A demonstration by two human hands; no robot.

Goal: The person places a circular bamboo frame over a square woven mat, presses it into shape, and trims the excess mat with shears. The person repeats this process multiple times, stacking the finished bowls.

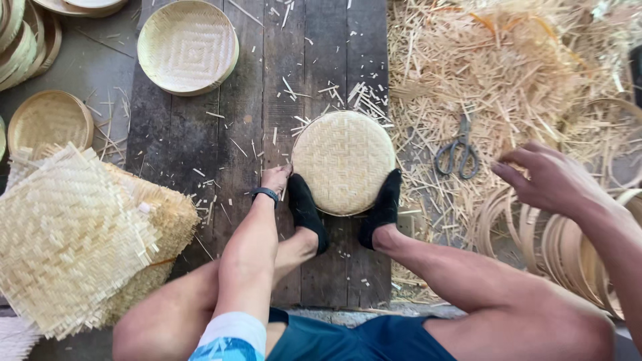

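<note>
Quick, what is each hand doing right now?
Left hand: resting on the edge of the round woven basket, holding nothing.
Right hand: open, empty, above the bamboo hoops.

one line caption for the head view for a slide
Feet clamp a round woven tray; left hand touches its rim, right hand hovers near scissors.

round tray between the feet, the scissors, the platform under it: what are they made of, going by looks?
Round tray: thin pale strips, likely bamboo, woven in a tight plaited pattern, matte and unfinished; left hand rests at its edge.
Scissors: probably metal, dull grey, no visible coating, lying on the offcuts near the right hand.
Platform: wooden planks, dark and weathered, grain and plank gaps showing, unpainted.
</note>
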